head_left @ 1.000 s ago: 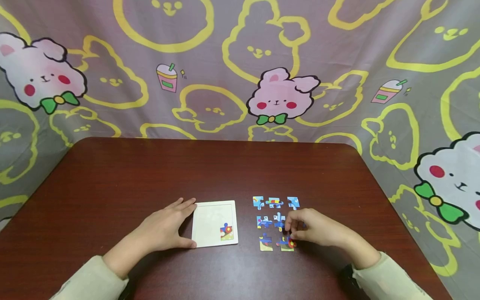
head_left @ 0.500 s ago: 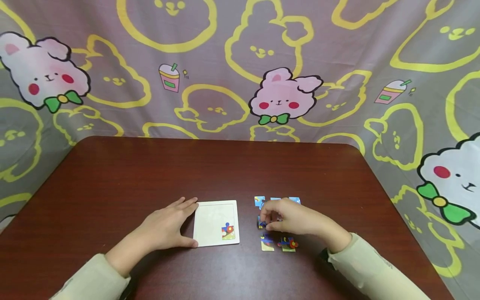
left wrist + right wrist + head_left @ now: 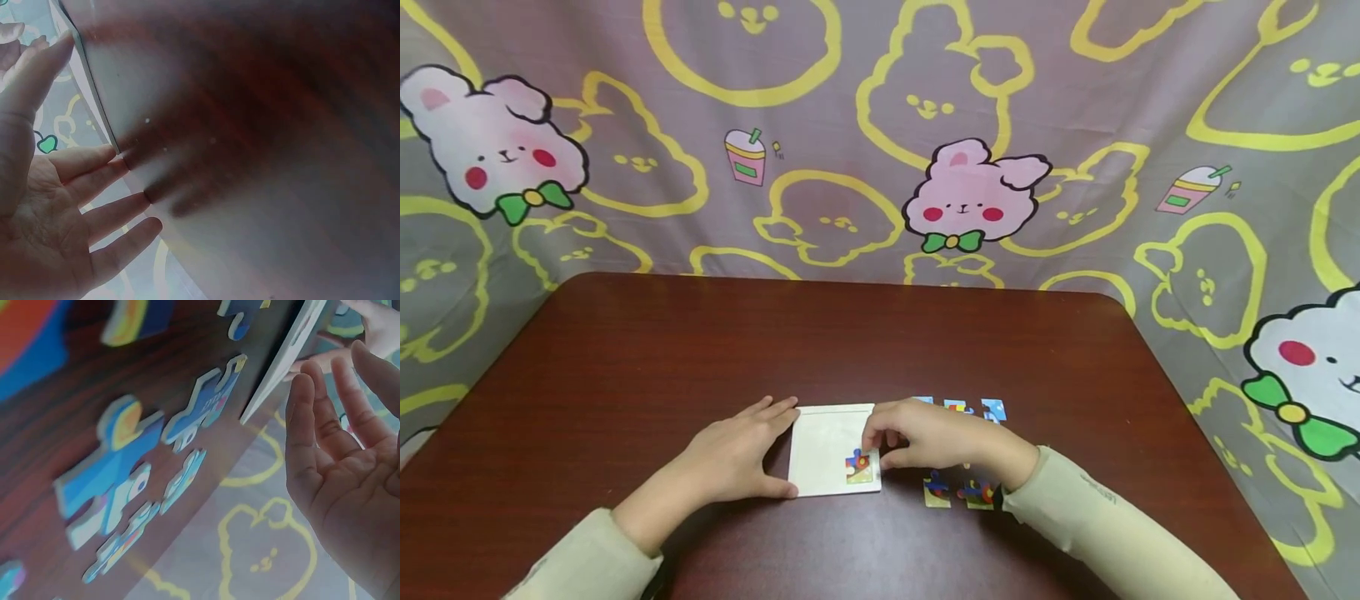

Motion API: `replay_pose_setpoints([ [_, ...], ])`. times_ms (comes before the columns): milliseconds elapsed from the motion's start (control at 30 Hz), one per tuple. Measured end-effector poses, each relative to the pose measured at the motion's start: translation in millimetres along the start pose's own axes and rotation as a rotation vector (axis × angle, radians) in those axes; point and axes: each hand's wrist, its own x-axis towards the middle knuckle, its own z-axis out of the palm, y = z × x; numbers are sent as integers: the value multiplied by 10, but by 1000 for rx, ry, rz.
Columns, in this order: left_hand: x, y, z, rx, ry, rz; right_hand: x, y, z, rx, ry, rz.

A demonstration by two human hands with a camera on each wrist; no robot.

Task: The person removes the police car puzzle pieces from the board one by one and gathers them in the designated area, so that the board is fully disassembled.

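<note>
A pale square puzzle tray (image 3: 820, 442) lies on the table, one printed puzzle piece (image 3: 859, 469) in its near right corner. My left hand (image 3: 737, 450) is spread along the tray's left edge, fingertips at the far corner and thumb at the near one; the left wrist view shows its fingers (image 3: 119, 215) straight and apart. Over the tray's right edge hovers my right hand (image 3: 925, 433), index finger and thumb brought close in a pinch, on what appears to be a puzzle piece hidden by the fingers. The right wrist view shows this hand's fingers (image 3: 303, 419) bent toward the thumb.
Loose puzzle pieces lie right of the tray, partly under my right forearm: a light blue corner piece (image 3: 993, 409) at the back, a piece with a red wheel (image 3: 979, 493) and a blue-yellow piece (image 3: 936, 490) at the front. A patterned curtain (image 3: 820, 100) rises behind the dark table (image 3: 820, 333).
My right hand has travelled left from the right side of the loose pieces, across them, to the tray's right edge. The left hand has stayed at the tray's left edge.
</note>
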Motion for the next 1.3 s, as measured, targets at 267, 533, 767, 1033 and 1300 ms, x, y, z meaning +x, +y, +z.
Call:
replay_pose_setpoints([
  [267,8,4,-3,-4,-12,-11,164,-11,65,-31,-25,-27],
  [533,9,16,-7,-9,-26,-28,271,-4,105,-99,-66,-24],
  [767,7,17,-10,-9,-20,-26,275,-29,138,-123,-116,11],
  [1033,-2,20,-16,-11,-15,-24,268,-33,173,-172,-108,17],
  [1300,-2,24,-2,-13,-8,-22,249,-55,192,-207,-95,49],
])
